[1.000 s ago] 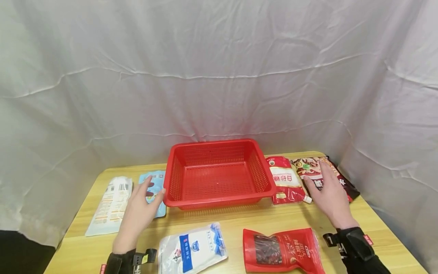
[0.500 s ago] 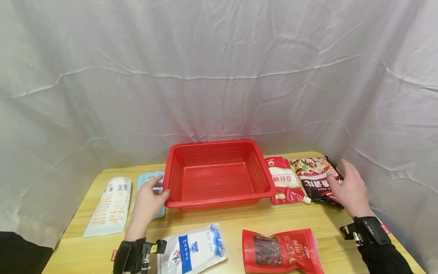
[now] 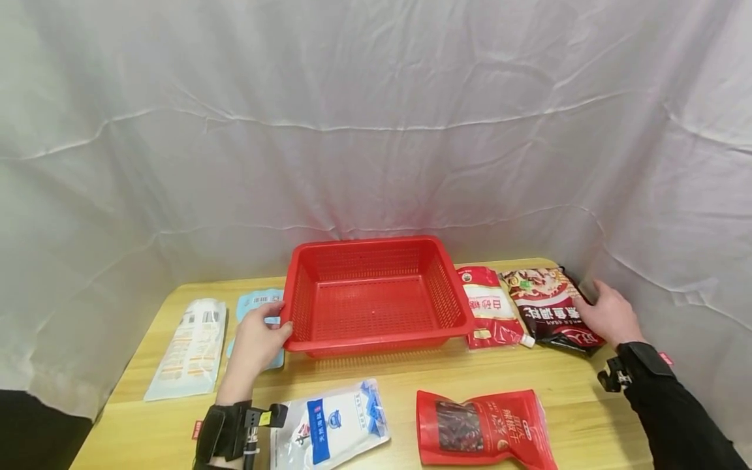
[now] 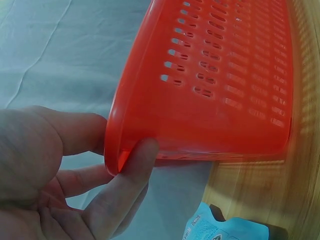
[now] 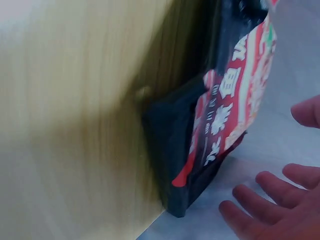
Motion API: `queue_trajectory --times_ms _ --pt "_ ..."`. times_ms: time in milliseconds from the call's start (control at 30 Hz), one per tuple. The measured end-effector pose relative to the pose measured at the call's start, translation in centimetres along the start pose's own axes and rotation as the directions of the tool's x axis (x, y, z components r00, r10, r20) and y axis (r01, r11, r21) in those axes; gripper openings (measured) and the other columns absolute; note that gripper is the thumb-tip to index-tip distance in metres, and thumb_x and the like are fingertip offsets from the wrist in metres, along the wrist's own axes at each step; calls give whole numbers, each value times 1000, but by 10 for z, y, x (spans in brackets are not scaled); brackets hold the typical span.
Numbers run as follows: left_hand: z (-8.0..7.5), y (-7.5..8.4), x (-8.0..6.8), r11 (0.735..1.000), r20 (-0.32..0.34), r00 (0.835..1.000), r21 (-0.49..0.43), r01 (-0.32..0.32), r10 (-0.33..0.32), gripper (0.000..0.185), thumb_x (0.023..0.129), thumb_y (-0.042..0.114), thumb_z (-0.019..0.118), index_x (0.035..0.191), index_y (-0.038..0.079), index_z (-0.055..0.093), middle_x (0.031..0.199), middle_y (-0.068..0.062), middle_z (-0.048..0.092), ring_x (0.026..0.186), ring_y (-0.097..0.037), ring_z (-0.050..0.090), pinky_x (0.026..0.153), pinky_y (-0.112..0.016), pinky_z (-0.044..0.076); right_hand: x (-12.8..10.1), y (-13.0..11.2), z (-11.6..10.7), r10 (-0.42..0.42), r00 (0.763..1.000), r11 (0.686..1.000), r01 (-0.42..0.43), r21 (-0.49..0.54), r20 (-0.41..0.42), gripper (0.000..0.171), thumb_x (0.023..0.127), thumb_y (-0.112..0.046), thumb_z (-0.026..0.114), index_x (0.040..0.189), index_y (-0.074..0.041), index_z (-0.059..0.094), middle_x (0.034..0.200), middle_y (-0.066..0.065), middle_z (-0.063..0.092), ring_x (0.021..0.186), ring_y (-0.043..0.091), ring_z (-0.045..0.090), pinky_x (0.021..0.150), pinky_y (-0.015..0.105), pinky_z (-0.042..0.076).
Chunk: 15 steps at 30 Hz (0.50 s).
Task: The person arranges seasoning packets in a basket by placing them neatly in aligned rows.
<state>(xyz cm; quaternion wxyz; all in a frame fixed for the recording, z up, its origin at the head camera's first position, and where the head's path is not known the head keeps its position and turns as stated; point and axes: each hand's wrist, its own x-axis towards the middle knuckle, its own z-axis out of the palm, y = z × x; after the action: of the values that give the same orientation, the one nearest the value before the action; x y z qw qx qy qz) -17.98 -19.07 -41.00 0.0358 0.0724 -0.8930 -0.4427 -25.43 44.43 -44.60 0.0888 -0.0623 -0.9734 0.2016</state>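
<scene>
1. Your left hand [image 3: 258,339] pinches the left rim of the red plastic basket [image 3: 376,261], thumb on the wall and fingers behind the lip. The basket sits mid-desk [image 3: 411,375]; it looks light and stiff, so the rim should serve as a handle.
2. Your right hand [image 3: 611,316] hangs spread, fingers relaxed, beside the dark snack pouch [image 3: 549,307] at the desk's far right corner. The pouch is probably soft and slick; its edge seam seems the surest hold.

Lower left of the head view, the left hand [image 3: 257,339] reaches forward, thumb and curled fingers [image 4: 131,172] pinching. At right, the right hand [image 3: 612,316] stretches out, fingers [image 5: 260,192] spread loose, black wrist strap showing.
</scene>
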Motion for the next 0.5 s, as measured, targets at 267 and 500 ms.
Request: queue_trajectory --times_ms 267,500 --pt "-1 3 1 1000 13 1000 -2 8 -8 53 97 8 65 147 -3 52 136 -26 59 97 -34 69 76 -41 64 21 15 6 -1 987 997 13 -70 161 87 101 -46 58 142 26 32 136 52 39 122 67 43 100 73 41" --pt "1 2 1 1000 15 1000 -11 -2 2 52 98 7 65 147 -4 52 134 -26 60 97 -34 70 77 -42 64 27 19 15 48 974 995 -26 -99 222 104 92 -64 66 135 26 38 124 49 49 105 60 53 87 68 48"
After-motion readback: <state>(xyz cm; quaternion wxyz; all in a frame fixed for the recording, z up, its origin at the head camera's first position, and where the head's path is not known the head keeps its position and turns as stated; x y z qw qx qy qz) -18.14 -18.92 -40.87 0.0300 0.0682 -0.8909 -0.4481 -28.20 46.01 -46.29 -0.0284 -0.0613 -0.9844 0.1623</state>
